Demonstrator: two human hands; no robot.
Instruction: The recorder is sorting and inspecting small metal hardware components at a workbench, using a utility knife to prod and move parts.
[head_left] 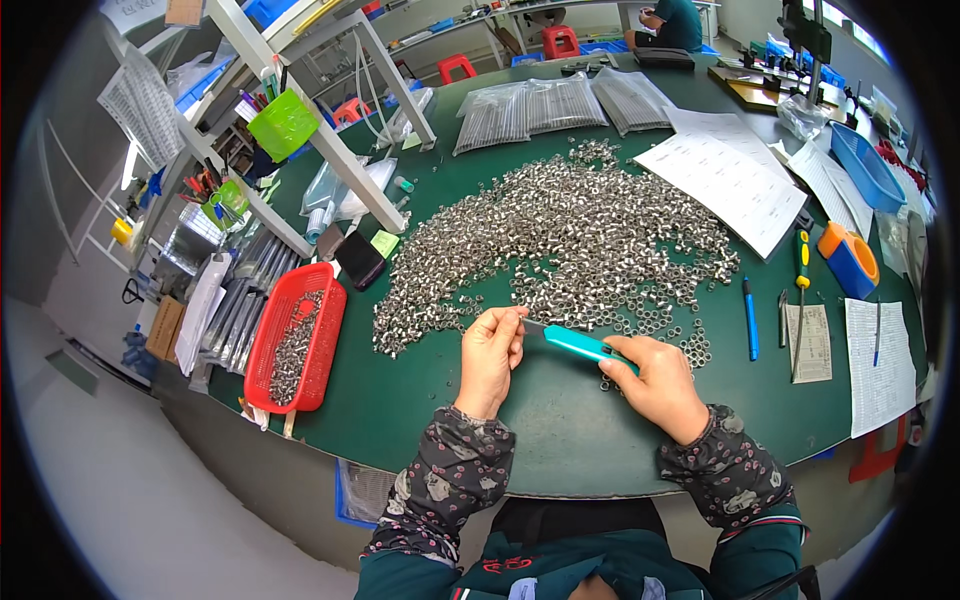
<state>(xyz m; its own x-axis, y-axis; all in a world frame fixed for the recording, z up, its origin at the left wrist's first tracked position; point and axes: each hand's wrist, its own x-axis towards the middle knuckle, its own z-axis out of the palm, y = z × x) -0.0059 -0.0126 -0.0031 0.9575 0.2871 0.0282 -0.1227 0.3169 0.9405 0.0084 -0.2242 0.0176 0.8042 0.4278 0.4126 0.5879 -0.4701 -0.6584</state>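
Note:
My right hand (pixel 660 385) is closed around the teal handle of a utility knife (pixel 580 344), with its blade out and angled to the left. The blade's tip reaches the fingertips of my left hand (pixel 490 358), which are pinched together. Whatever sits in that pinch is too small to make out. Just beyond both hands spreads a wide heap of small shiny metal rings (pixel 570 230) on the green table (pixel 570 440). A few loose rings (pixel 695 345) lie near my right hand.
At the left stands a red basket (pixel 325 370) partly filled with small metal pieces, beside a dark box (pixel 360 260). Bagged metal tubes (pixel 530 112) lie at the back. To the right are paper sheets (pixel 725 175), a blue pen (pixel 750 320), a screwdriver (pixel 802 260) and a tape dispenser (pixel 848 258).

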